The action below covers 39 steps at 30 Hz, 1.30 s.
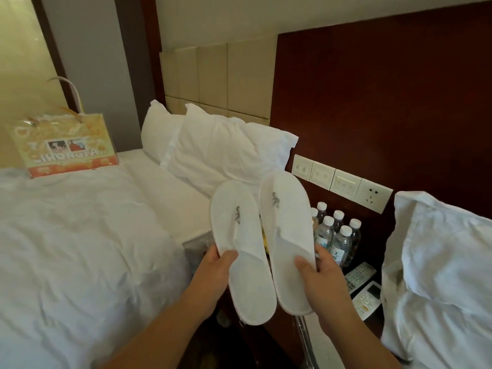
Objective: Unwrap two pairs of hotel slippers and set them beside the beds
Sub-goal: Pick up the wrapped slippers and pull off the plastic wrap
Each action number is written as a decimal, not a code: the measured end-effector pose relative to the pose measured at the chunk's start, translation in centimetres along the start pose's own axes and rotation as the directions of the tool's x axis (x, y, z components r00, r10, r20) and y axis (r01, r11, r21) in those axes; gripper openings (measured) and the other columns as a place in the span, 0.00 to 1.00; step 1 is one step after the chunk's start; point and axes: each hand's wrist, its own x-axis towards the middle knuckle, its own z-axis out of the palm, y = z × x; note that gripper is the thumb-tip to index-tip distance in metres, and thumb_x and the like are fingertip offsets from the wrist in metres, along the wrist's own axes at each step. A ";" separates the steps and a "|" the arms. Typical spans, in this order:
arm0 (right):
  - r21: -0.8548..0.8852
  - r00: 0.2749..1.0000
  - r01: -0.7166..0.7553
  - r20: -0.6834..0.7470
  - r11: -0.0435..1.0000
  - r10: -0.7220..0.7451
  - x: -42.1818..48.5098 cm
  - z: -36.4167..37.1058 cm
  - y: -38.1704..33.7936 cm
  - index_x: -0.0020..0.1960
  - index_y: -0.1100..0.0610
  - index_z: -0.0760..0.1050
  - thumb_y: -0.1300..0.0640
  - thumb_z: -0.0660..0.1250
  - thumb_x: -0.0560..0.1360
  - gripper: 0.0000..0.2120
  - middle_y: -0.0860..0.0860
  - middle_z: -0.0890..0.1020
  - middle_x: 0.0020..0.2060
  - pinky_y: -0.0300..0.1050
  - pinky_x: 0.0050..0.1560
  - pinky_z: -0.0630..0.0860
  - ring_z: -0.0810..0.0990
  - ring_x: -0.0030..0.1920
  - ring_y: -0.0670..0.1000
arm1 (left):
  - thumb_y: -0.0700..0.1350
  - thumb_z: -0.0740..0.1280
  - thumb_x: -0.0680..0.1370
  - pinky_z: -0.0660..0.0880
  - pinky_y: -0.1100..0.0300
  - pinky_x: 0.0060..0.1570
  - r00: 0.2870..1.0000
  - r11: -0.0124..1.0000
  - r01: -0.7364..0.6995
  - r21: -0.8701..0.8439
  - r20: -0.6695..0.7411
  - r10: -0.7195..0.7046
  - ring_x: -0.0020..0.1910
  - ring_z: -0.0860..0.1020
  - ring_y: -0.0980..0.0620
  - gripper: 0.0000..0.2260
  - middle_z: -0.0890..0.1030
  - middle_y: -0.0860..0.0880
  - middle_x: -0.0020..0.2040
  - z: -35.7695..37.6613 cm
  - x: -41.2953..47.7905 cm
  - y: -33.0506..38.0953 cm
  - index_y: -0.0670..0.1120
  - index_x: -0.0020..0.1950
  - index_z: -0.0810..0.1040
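Two white slippers, free of any wrapper, are held side by side above the gap between the beds. Far left, an orange gift bag (66, 147) stands on the left bed (66, 249), well apart from the hands. The left hand (213, 272) pinches the left slipper (239, 235), thumb on top and fingers underneath; the right hand (322, 275) pinches the right slipper (287, 227) likewise, probably so each can be set down separately. Water bottles (335, 233) stand just behind, with the right bed (439, 302) beyond.
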 end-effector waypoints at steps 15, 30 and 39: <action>0.149 0.980 -0.201 0.032 0.968 0.199 3.1 3.2 2.2 0.67 0.40 0.76 0.48 0.62 0.80 0.16 0.39 0.82 0.49 0.42 0.38 0.76 0.82 0.48 0.47 | 0.50 0.69 0.69 0.82 0.54 0.37 0.990 0.994 0.061 -0.090 -0.121 -0.072 0.46 0.84 0.51 0.23 0.84 0.55 0.50 -1.6 3.6 -2.5 0.60 0.63 0.72; -0.192 0.954 -0.218 0.165 0.957 0.250 15.7 10.4 12.3 0.69 0.48 0.75 0.53 0.65 0.79 0.18 0.46 0.82 0.53 0.51 0.57 0.77 0.80 0.55 0.51 | 0.47 0.71 0.75 0.81 0.41 0.47 0.929 0.953 0.247 -0.174 -0.237 -0.284 0.50 0.83 0.42 0.16 0.84 0.45 0.54 -2.6 17.9 -10.3 0.49 0.62 0.75; -0.643 0.951 -0.052 0.202 0.764 0.235 16.4 11.0 15.5 0.69 0.48 0.74 0.50 0.63 0.78 0.20 0.61 0.68 0.67 0.53 0.63 0.71 0.72 0.64 0.62 | 0.54 0.72 0.71 0.74 0.60 0.31 0.849 0.910 0.364 0.199 -0.473 -0.236 0.41 0.77 0.55 0.21 0.77 0.53 0.45 -1.1 18.6 -16.1 0.47 0.56 0.69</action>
